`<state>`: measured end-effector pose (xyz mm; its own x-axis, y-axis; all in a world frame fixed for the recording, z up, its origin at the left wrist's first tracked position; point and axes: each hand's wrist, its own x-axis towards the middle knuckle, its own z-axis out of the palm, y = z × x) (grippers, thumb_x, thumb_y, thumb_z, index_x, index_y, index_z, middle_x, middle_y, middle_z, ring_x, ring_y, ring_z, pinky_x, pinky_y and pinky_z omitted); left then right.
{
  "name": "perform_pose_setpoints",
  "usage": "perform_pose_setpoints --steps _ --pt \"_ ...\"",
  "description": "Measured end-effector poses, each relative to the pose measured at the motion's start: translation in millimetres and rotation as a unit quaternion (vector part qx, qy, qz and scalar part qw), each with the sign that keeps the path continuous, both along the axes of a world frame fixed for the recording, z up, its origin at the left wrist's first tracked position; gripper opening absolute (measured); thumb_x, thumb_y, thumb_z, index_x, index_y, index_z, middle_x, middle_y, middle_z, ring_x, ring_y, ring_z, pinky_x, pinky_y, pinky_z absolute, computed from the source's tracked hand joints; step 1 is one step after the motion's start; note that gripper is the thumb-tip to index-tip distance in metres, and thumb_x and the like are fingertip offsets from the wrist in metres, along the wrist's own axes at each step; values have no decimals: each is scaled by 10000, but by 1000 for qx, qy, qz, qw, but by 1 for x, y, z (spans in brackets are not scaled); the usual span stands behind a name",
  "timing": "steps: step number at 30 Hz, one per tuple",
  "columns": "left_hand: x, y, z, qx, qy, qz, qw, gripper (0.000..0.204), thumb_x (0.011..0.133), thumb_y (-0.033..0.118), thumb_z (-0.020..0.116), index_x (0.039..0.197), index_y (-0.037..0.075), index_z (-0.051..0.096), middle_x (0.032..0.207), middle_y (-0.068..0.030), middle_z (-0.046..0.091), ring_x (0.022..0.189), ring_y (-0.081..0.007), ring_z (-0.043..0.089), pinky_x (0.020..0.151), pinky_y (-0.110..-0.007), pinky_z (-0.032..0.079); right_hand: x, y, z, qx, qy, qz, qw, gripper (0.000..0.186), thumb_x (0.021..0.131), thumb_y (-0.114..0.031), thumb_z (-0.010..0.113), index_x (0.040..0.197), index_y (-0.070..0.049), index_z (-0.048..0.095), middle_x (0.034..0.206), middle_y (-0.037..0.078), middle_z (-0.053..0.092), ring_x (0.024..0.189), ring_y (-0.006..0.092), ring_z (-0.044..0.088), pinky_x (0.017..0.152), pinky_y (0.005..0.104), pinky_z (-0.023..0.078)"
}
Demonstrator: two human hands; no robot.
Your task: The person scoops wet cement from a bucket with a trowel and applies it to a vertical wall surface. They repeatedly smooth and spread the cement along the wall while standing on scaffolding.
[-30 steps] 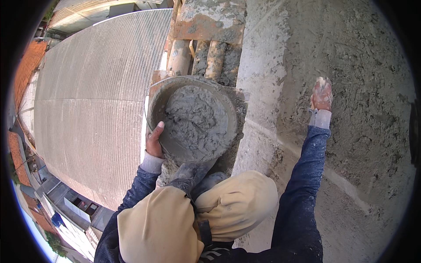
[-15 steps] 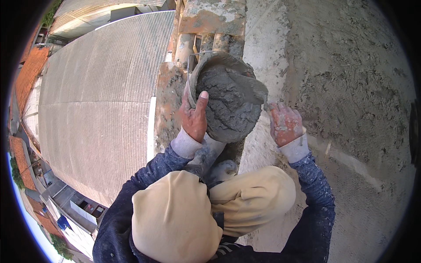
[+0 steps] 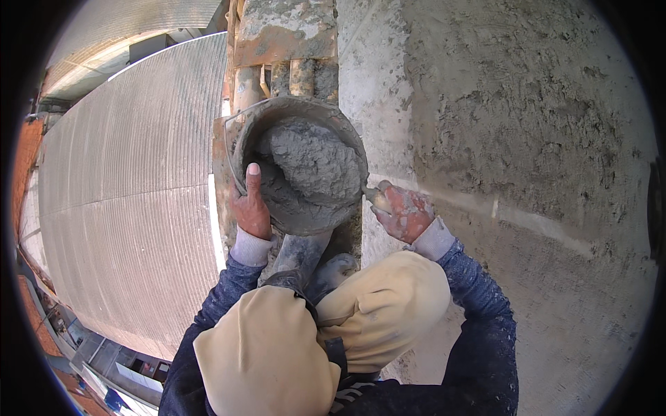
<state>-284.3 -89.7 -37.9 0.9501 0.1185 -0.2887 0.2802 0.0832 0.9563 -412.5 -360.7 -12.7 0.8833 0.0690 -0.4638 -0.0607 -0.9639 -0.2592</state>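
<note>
A bucket [image 3: 239, 142] of wet grey mortar [image 3: 316, 163] sits in front of my knees on the scaffold boards. My left hand [image 3: 251, 208] grips the bucket's left side, thumb up along the rim and fingers behind the wall. At the opposite rim, my right hand [image 3: 406, 211] is closed around the handle of a trowel [image 3: 377, 200]. The trowel's blade is out of sight, apparently under the lumpy mortar inside the bucket. A thin wire bail [image 3: 227, 149] leans out past the bucket's left edge. Mortar smears cover the right fingers.
Mortar-stained planks and pole-like pieces [image 3: 302, 78] run ahead beyond the bucket. To the right stands a wall [image 3: 513, 104] with rough fresh mortar and a smoother pale strip [image 3: 378, 83]. A corrugated roof [image 3: 132, 173] lies below on the left, past the boards' edge.
The bucket, tilted to the right before, now stands more upright. My right hand has moved lower and closer to the rim. The mortar heaps up in the middle, and the view has shifted.
</note>
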Motion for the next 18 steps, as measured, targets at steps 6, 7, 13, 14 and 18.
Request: perform_pose_setpoints --steps 6,7,13,14,18 --pt "-11 38 -42 -85 55 -7 995 602 845 317 667 1285 -41 465 1205 -134 557 1101 -235 523 958 -329 402 8 14 17 39 -270 70 959 512 836 -293 610 1286 -102 458 1043 138 641 875 313 632 777 375 498" --pt "-11 46 -47 -124 72 4 990 527 844 227 657 1267 -34 483 1180 -117 577 1066 -225 549 937 -321 422 10 17 24 58 -187 23 980 514 833 -288 616 1282 -90 460 1041 145 640 873 313 633 772 370 500" --pt "-6 59 -63 -102 147 1 984 477 845 204 640 1232 -39 502 1159 -118 588 1018 -224 573 887 -320 456 -14 -20 27 305 -55 -216 926 470 856 -223 607 1266 -48 459 904 133 643 717 229 622 611 344 498" --pt "-7 57 -62 -99 146 5 984 476 844 203 641 1229 -41 502 1156 -120 588 1014 -225 575 882 -320 459 -25 -36 22 395 15 -316 863 462 863 -217 604 1269 -52 458 876 118 637 678 197 609 572 326 489" --pt "-7 50 -59 -93 120 9 988 508 835 216 652 1239 -45 489 1178 -134 571 1028 -236 564 885 -326 456 -71 -113 16 454 94 -561 686 460 893 -246 595 1292 -81 437 793 38 560 499 96 501 419 239 414"
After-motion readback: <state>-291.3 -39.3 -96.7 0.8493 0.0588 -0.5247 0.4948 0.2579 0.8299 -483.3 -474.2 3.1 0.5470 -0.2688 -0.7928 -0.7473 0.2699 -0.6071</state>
